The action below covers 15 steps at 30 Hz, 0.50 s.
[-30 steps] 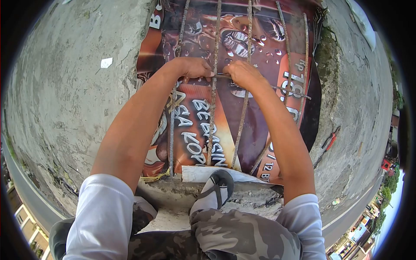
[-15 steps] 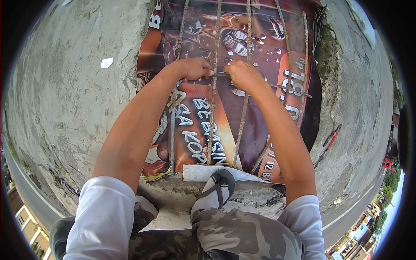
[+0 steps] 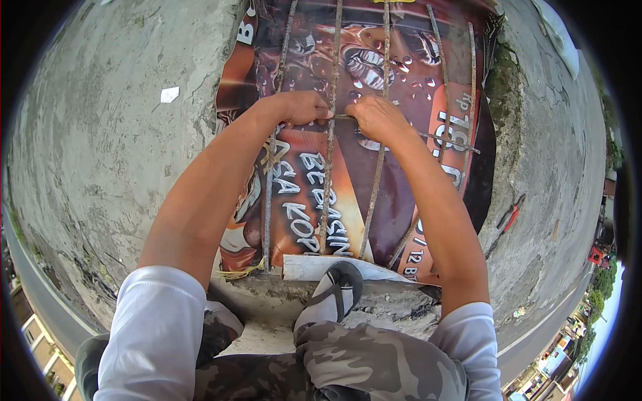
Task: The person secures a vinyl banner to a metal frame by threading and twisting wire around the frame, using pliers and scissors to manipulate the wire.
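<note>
My left hand [image 3: 302,107] is closed, its fingertips pinched beside a rusty upright steel bar [image 3: 330,144]. Just across that bar my right hand [image 3: 376,119] is closed too. A thin yellowish strand [image 3: 344,117] stretches between the two sets of fingertips. My fingers hide its ends and any knot. Out from under my right hand runs a short steel crossbar [image 3: 455,143], lying over the other long bars. All the bars rest on a printed brown banner [image 3: 394,180] with coffee beans and lettering.
Red-handled pliers [image 3: 511,215] lie on the concrete slab [image 3: 535,167] at right. Yellow string [image 3: 242,272] lies at the banner's lower left corner. A sandalled foot [image 3: 339,287] stands by the banner's folded white edge [image 3: 311,267]. A white scrap [image 3: 170,95] is on the left slab.
Both hands stay at the same bar, with small finger movements. The strand between them now shows as a thin yellowish line. The view has shifted slightly.
</note>
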Each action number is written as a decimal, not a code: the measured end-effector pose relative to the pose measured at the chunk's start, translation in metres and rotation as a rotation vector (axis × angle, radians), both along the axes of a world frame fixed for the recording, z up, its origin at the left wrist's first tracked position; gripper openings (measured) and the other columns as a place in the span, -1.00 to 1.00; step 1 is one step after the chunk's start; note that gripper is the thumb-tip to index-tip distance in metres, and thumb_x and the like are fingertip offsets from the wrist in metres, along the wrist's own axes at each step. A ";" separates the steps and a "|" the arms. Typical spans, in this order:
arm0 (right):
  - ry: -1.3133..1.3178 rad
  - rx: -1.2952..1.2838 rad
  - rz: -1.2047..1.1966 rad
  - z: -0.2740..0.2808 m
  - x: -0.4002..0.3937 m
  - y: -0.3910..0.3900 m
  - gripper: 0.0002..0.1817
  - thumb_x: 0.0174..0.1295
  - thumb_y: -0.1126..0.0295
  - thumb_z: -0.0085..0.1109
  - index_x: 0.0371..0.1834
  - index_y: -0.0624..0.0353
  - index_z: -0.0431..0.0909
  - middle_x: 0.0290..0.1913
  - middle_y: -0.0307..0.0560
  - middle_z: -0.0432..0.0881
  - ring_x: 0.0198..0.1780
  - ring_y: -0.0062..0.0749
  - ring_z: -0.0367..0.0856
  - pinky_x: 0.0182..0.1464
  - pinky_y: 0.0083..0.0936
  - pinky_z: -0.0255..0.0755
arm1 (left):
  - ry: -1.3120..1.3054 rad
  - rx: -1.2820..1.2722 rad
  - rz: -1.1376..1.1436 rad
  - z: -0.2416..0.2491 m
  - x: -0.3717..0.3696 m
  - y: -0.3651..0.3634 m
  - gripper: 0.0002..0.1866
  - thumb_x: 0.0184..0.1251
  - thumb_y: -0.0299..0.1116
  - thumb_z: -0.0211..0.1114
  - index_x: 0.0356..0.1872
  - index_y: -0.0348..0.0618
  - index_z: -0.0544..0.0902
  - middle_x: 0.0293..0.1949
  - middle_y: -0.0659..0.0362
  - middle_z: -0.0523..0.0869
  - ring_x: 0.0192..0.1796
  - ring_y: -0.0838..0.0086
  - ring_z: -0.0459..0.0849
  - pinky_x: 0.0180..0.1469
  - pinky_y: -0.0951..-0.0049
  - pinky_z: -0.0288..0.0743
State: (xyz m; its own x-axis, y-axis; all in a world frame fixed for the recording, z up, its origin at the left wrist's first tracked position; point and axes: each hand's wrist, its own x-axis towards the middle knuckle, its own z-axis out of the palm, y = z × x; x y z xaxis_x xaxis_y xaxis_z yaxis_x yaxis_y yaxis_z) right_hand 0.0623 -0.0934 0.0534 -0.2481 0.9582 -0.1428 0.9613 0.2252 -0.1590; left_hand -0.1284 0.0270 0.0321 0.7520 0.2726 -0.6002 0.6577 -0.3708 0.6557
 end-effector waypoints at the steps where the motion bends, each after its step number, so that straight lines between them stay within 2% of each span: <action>1: 0.000 0.014 -0.001 0.000 0.000 0.000 -0.75 0.18 0.52 0.02 -0.19 0.16 0.70 -0.24 0.16 0.72 -0.11 0.09 0.71 -0.06 -0.05 0.57 | 0.002 0.004 -0.002 0.002 0.001 0.000 -0.59 0.54 -0.02 0.14 -0.03 -0.18 0.71 -0.52 0.17 0.58 -0.56 0.43 0.58 -0.52 0.34 0.47; 5: -0.067 -0.010 -0.070 0.016 -0.004 -0.002 -0.76 0.18 0.52 0.03 -0.20 0.17 0.70 -0.21 0.14 0.71 -0.08 0.08 0.70 -0.04 -0.06 0.57 | -0.070 -0.030 0.081 -0.011 0.000 -0.001 -0.60 0.53 -0.04 0.14 0.00 -0.18 0.71 -0.53 0.17 0.58 -0.57 0.42 0.57 -0.53 0.34 0.47; 8: -0.001 0.046 -0.037 0.002 0.002 -0.003 -0.77 0.17 0.52 0.04 -0.21 0.17 0.70 -0.23 0.13 0.71 -0.08 0.07 0.70 -0.04 -0.05 0.57 | -0.031 -0.018 0.071 0.008 0.000 -0.005 -0.61 0.53 -0.07 0.15 0.04 -0.18 0.70 -0.52 0.18 0.59 -0.53 0.44 0.56 -0.52 0.34 0.44; 11: 0.004 0.054 -0.038 0.000 0.002 -0.004 -0.77 0.17 0.52 0.04 -0.21 0.17 0.70 -0.24 0.13 0.71 -0.08 0.07 0.70 -0.04 -0.05 0.57 | -0.115 0.016 0.047 -0.020 0.000 0.000 -0.62 0.53 -0.08 0.16 0.00 -0.21 0.69 -0.53 0.18 0.58 -0.54 0.47 0.52 -0.52 0.35 0.39; 15: 0.024 0.064 -0.047 0.000 0.001 -0.004 -0.76 0.18 0.50 0.03 -0.22 0.17 0.72 -0.23 0.13 0.72 -0.08 0.07 0.71 -0.02 -0.05 0.56 | -0.097 -0.001 0.057 -0.010 -0.001 -0.003 -0.61 0.53 -0.07 0.17 -0.09 -0.26 0.69 -0.55 0.20 0.56 -0.56 0.48 0.49 -0.48 0.34 0.38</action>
State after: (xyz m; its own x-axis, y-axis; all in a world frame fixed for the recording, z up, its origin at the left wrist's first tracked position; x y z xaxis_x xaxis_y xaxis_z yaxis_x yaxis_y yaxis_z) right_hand 0.0629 -0.0978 0.0529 -0.2050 0.9759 -0.0753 0.9671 0.1901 -0.1692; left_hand -0.1294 0.0245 0.0223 0.7898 0.3157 -0.5259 0.6113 -0.3340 0.7175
